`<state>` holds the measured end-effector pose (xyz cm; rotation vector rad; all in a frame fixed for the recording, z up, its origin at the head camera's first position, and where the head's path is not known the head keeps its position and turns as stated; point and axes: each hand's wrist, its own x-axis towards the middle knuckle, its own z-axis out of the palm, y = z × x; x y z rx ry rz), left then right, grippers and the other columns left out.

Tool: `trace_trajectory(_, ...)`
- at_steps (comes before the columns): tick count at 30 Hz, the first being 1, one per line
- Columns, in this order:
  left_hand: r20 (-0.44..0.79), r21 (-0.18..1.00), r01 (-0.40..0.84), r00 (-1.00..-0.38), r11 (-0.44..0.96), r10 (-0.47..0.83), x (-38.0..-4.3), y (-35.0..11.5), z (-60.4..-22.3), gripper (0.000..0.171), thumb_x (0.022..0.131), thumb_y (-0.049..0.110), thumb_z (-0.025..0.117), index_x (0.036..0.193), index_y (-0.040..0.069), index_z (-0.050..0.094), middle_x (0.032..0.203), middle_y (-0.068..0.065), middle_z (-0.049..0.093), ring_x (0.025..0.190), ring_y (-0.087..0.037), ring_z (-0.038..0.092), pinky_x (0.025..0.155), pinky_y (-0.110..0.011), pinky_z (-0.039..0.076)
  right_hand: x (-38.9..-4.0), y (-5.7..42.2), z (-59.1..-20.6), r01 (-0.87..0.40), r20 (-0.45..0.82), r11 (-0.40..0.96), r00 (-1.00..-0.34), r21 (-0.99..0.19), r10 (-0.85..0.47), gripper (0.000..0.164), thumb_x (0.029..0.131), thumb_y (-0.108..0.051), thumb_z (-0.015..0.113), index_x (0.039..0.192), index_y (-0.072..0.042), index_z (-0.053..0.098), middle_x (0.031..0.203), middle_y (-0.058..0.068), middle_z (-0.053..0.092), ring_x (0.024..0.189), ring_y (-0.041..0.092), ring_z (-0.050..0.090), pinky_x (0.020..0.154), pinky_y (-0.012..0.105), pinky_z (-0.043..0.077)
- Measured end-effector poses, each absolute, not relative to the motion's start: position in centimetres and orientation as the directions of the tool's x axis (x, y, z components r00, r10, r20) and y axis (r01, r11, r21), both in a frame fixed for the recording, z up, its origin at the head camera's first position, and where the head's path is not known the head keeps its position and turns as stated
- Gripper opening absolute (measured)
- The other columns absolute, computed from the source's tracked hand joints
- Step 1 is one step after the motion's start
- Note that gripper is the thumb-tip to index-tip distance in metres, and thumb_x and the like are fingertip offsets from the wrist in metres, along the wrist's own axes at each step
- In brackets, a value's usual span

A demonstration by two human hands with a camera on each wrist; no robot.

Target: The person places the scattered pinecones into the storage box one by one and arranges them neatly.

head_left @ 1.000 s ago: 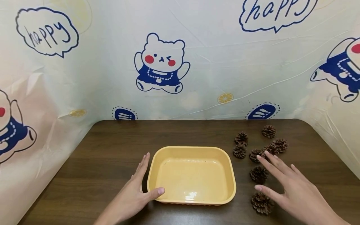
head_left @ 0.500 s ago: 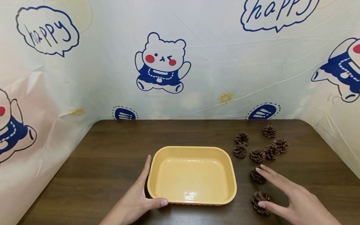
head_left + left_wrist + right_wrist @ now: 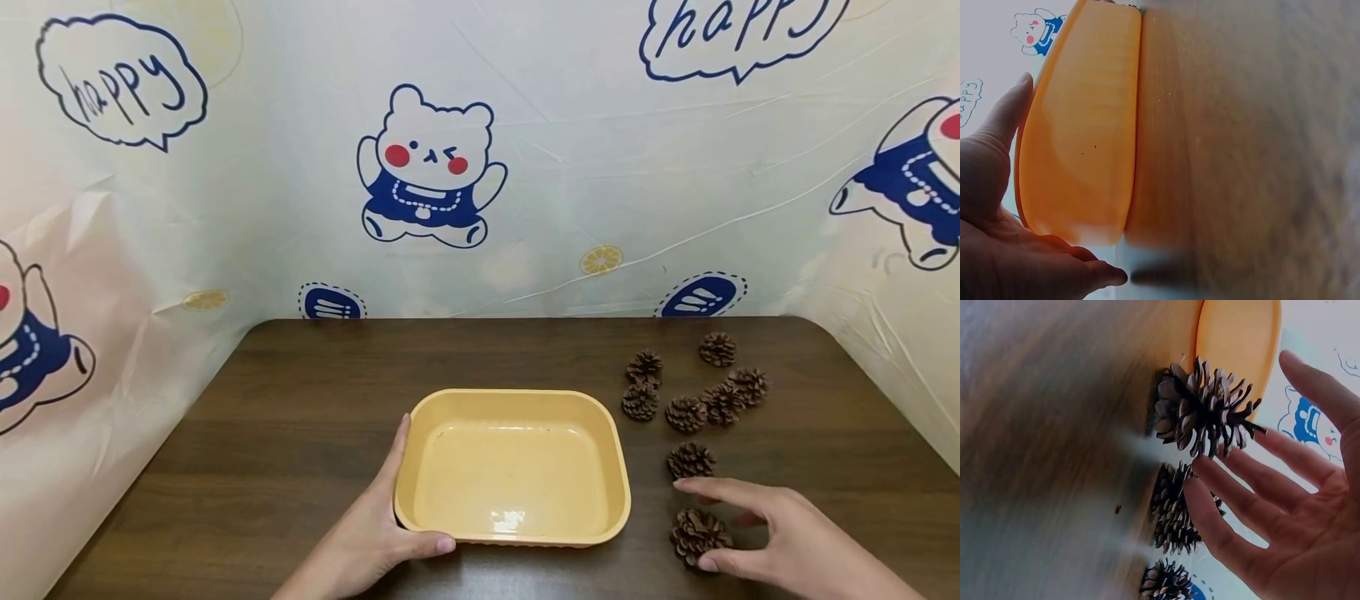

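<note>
A yellow rectangular basin point(image 3: 517, 410) with rounded corners stands on the brown table, nothing inside it. My left hand point(image 3: 367, 525) spans its near left corner, with the thumb along the near rim and the fingers along the left side. In the left wrist view those fingers lie fairly straight beside the basin wall point(image 3: 1085, 125). My right hand point(image 3: 787, 533) reaches around the nearest pine cone point(image 3: 697, 537), its thumb at the near side. Seen from the right wrist, the fingers are spread behind this cone point(image 3: 1204, 412) and the thumb stands apart from it.
Another pine cone point(image 3: 690, 461) lies just beyond my right hand. Several more, among them one pine cone point(image 3: 640, 402) near the basin's far right corner, are scattered farther back. A printed cloth point(image 3: 540, 208) hangs behind the table point(image 3: 300, 375).
My right hand has come down and nearer, from above the middle cones to the nearest cone. The left hand has moved slightly right, its thumb now lower, along the basin's near rim.
</note>
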<state>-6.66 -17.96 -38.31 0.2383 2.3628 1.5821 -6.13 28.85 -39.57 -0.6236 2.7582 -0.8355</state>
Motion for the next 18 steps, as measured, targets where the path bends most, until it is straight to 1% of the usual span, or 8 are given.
trace_trajectory(4, -0.134, 0.935, -0.016, -0.942, 0.356, 0.309, -6.7, -18.0, -38.4, 0.146, 0.073, 0.025, 0.098, 0.168, 0.031, -0.013, 0.177, -0.007, 0.01, 0.141, -0.025, 0.043, 0.108, -0.002, 0.024, -6.8, 29.3, -39.7, -0.375, -0.077, 0.705, -0.852, -0.602, -0.518, 0.066, 0.085, -0.046, 0.084, 0.143, -0.021, 0.065, 0.139, 0.008, 0.07, 0.119, -0.011, 0.056, 0.081, 0.019, 0.055)
trace_trajectory(8, -0.13, 0.937, -0.012, -0.94, 0.349, 0.316, -6.8, -18.0, -38.5, 0.146, 0.073, 0.024, 0.097, 0.168, 0.032, -0.013, 0.177, -0.008, 0.01, 0.14, -0.025, 0.044, 0.108, -0.002, 0.024, -7.5, 29.8, -39.5, -0.368, -0.125, 0.662, -0.809, -0.653, -0.574, 0.064, 0.086, -0.04, 0.085, 0.144, -0.02, 0.064, 0.14, 0.012, 0.068, 0.12, -0.013, 0.054, 0.08, 0.019, 0.055)
trace_trajectory(11, -0.137, 0.933, -0.017, -0.94, 0.36, 0.311, -6.8, -18.0, -38.5, 0.146, 0.073, 0.025, 0.097, 0.168, 0.031, -0.013, 0.177, -0.008, 0.011, 0.141, -0.025, 0.044, 0.108, -0.002, 0.024, -7.9, 30.0, -39.6, -0.415, -0.075, 0.586, -0.77, -0.697, -0.634, 0.064, 0.086, -0.027, 0.087, 0.145, -0.019, 0.063, 0.142, -0.001, 0.068, 0.12, -0.012, 0.054, 0.076, 0.02, 0.055)
trace_trajectory(14, -0.148, 0.93, -0.028, -0.941, 0.368, 0.304, -6.8, -18.0, -38.4, 0.145, 0.073, 0.026, 0.097, 0.168, 0.031, -0.013, 0.177, -0.008, 0.012, 0.14, -0.025, 0.044, 0.108, -0.002, 0.025, -8.1, 30.0, -39.8, -0.486, 0.0, 0.529, -0.737, -0.696, -0.676, 0.064, 0.085, -0.019, 0.088, 0.144, -0.019, 0.063, 0.142, -0.013, 0.065, 0.116, -0.009, 0.058, 0.075, 0.021, 0.057)
trace_trajectory(15, -0.152, 0.928, -0.031, -0.941, 0.37, 0.302, -6.8, -18.0, -38.3, 0.145, 0.073, 0.027, 0.097, 0.168, 0.03, -0.013, 0.177, -0.008, 0.012, 0.14, -0.025, 0.044, 0.108, -0.003, 0.025, -8.2, 30.0, -39.9, -0.498, 0.013, 0.519, -0.73, -0.695, -0.683, 0.065, 0.084, -0.016, 0.088, 0.143, -0.019, 0.063, 0.142, -0.015, 0.063, 0.116, -0.009, 0.059, 0.075, 0.021, 0.057)
trace_trajectory(18, -0.16, 0.927, -0.039, -0.941, 0.373, 0.298, -6.8, -18.0, -38.3, 0.145, 0.073, 0.027, 0.097, 0.168, 0.032, -0.012, 0.177, -0.008, 0.011, 0.139, -0.025, 0.045, 0.108, -0.003, 0.026, -8.3, 30.3, -39.8, -0.487, -0.013, 0.53, -0.728, -0.695, -0.686, 0.062, 0.084, -0.015, 0.087, 0.142, -0.019, 0.064, 0.143, -0.013, 0.064, 0.118, -0.008, 0.058, 0.077, 0.02, 0.055)
